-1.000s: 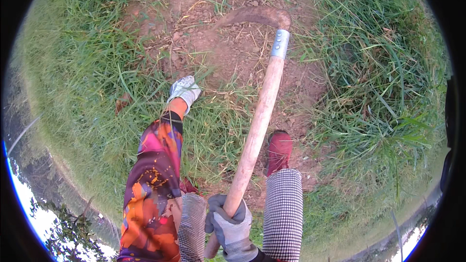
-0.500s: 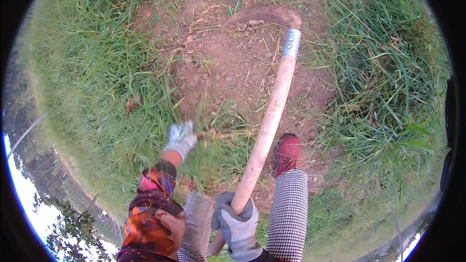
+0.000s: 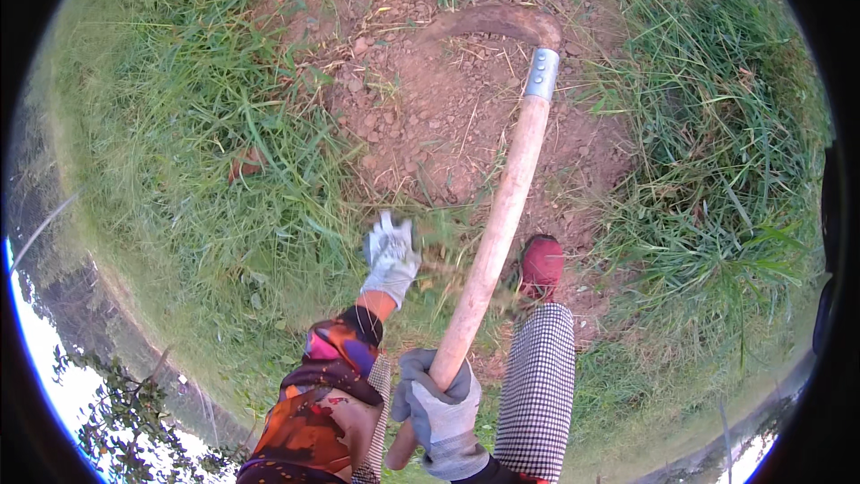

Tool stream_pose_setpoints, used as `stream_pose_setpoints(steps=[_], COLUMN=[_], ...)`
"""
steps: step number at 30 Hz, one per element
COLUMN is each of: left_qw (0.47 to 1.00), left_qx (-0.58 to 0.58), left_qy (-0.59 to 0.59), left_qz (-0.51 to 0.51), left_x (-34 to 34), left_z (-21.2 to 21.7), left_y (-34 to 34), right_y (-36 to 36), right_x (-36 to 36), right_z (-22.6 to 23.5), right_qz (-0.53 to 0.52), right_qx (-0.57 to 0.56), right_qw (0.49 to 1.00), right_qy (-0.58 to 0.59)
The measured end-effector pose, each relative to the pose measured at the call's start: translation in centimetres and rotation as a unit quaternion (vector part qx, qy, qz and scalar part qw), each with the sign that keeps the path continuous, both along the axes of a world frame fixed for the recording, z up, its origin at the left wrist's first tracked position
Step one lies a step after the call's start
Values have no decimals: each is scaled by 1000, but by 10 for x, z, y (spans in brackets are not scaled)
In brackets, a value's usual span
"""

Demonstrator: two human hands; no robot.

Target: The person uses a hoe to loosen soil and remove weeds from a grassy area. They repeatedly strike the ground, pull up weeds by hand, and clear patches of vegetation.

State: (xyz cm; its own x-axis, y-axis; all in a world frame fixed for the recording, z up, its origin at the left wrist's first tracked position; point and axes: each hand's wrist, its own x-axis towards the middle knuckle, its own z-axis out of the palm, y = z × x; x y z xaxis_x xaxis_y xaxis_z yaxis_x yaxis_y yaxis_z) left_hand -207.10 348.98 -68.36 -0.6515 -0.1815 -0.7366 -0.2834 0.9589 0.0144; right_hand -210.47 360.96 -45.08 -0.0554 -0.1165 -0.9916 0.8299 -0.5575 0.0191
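My right hand (image 3: 441,412), in a grey-white work glove, is wrapped round the lower part of a long, pale wooden handle (image 3: 503,215). The handle belongs to a sickle, whose curved, rusty brown blade (image 3: 502,20) points left over bare soil; a riveted metal collar (image 3: 541,73) joins the two. Low over the grass to the left is my gloved left hand (image 3: 391,255), back upward. A blurred tuft of grass with brownish stems (image 3: 441,255) sticks out on its right side and seems held; the grip itself is partly hidden.
Reddish, crumbly soil (image 3: 421,116) lies ahead, with tall grass (image 3: 242,125) on the left and a thick grass heap (image 3: 717,134) on the right. My red shoe (image 3: 541,262) and checked trouser leg (image 3: 536,385) are right of the handle. A brown leaf (image 3: 246,164) lies in the left grass.
My left hand has moved to the right, toward the handle, and the blurred grass has shifted with it. My right hand still grips the sickle, which has barely moved.
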Motion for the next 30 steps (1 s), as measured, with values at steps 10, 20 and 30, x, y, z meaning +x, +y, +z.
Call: stream_pose_setpoints(steps=[10,20,30], left_qw=[954,915,979], left_qx=[-140,-131,-67], left_qy=[53,-54,-192], left_qz=[261,379,6], left_x=[-59,-65,-67], left_z=[-38,-37,-46], left_y=[-17,-22,-35], right_y=[-10,-4,3], right_x=[3,3,4], right_z=[3,2,4], right_qz=[54,22,53], right_qx=[-10,-27,-29], right_qw=[998,999,997], right_qy=[7,31,52])
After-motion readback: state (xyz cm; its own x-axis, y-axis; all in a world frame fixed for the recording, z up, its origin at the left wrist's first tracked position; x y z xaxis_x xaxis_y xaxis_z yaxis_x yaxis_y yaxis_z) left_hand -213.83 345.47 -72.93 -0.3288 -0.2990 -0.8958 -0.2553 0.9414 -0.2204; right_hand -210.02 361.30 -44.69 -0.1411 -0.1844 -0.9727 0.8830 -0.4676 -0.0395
